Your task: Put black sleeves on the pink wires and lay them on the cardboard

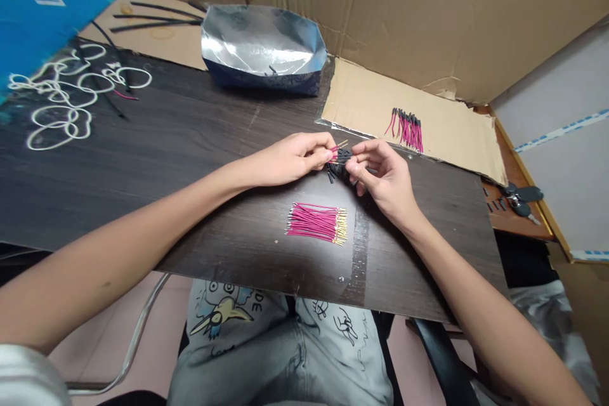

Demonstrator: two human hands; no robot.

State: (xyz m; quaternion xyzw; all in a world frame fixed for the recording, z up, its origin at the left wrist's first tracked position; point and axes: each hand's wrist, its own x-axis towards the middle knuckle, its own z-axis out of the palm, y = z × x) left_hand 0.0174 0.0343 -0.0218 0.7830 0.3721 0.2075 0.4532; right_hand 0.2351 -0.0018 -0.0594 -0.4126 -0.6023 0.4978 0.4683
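Note:
My left hand (311, 155) pinches a few thin red wires (335, 148) whose gold pin ends stick out to the right. Close beside it, my right hand (380, 171) has thumb and forefinger closed, with a short black sleeve (370, 170) partly showing at the fingertips. Between and below the two hands lies a small heap of black sleeves (332, 172), partly covered by the fingers. Nearer to me on the dark table (228, 222), a flat bundle of red wires (314, 222) lies side by side, gold pins to the right and silvery ends to the left.
Red wires with black ends (410, 130) lie on a cardboard strip (359, 92) at the back right. An open silver-lined bag (264, 38) stands at the back. White loops of cord (61, 120) lie at left. Black-handled cutters (521, 200) rest on the right.

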